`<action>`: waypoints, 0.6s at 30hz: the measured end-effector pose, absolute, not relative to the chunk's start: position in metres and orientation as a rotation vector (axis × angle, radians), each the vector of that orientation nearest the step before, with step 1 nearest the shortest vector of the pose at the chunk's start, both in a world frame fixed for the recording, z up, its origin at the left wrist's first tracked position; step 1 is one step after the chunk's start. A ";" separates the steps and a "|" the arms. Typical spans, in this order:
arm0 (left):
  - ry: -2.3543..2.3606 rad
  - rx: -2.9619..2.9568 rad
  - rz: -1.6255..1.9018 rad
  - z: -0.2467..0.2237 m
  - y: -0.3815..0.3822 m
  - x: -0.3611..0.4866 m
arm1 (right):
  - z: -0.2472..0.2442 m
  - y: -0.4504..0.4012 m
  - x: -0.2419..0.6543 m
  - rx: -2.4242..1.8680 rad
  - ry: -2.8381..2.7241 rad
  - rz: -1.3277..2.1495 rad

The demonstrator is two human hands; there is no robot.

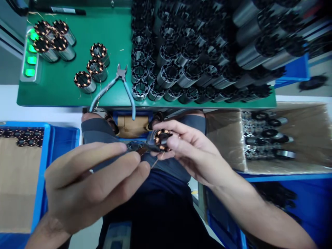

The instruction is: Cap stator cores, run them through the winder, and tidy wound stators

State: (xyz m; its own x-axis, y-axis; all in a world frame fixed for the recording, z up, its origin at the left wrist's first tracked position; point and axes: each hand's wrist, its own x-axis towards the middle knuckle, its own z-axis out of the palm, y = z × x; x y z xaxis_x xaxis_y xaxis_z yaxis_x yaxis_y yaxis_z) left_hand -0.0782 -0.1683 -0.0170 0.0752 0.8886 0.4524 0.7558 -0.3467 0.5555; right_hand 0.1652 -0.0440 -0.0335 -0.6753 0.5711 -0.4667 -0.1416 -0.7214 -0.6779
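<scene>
A copper-wound metal cylinder (161, 139) is held over the lap by my right hand (192, 148), its thumb on the rim and fingers wrapped around the body. Thin copper wire ends hang below the cylinder. My left hand (95, 180) is just to the left, fingers bent toward the cylinder and drawn together. What its fingertips grip, perhaps a wire or thin tool, is too blurred to name. Pliers (121, 74) with light blue handles lie spread at the front edge of the green table (64, 100).
Wound cylinders (83, 81) stand at the table's left, beside a strip with green lights (31, 60). Many unwound cylinders (168, 74) fill the right. A blue bin (41, 180) is at left; a cardboard box (225, 138) with metal parts is at right.
</scene>
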 end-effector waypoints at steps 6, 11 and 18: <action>1.604 2.178 0.962 -0.090 -0.155 -0.066 | -0.031 -0.043 0.173 -0.874 -0.973 2.179; 1.634 1.575 1.326 -0.072 -0.150 -0.053 | -0.037 -0.051 0.169 -0.904 -1.240 2.017; 1.419 1.204 1.394 -0.064 -0.147 -0.034 | -0.046 -0.053 0.166 -0.811 -1.247 2.051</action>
